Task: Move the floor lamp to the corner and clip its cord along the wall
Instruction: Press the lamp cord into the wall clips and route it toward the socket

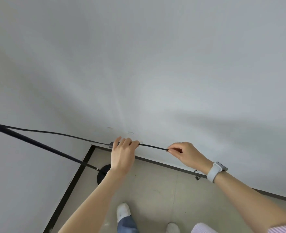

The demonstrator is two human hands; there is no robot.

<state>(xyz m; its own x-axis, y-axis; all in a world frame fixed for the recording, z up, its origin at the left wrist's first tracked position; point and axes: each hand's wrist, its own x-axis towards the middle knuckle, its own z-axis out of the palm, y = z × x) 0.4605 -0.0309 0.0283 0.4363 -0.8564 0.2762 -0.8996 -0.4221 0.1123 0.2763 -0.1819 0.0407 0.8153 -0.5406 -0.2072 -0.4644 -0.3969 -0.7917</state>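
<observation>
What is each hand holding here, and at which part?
Both hold the black cord against the wall: the left hand grips it nearer the corner, the right hand pinches it farther along.

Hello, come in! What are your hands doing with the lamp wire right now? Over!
Left hand and right hand both pinching the black cord, stretched against the wall. Lamp base sits in the corner. Nothing in the way.

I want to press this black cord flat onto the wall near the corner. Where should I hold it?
Pinch the cord on its taut straight run, as the left hand and right hand do now, coming from the room side. Being thin and slack elsewhere, it suits fingertip pinches on both sides of the spot.
</observation>
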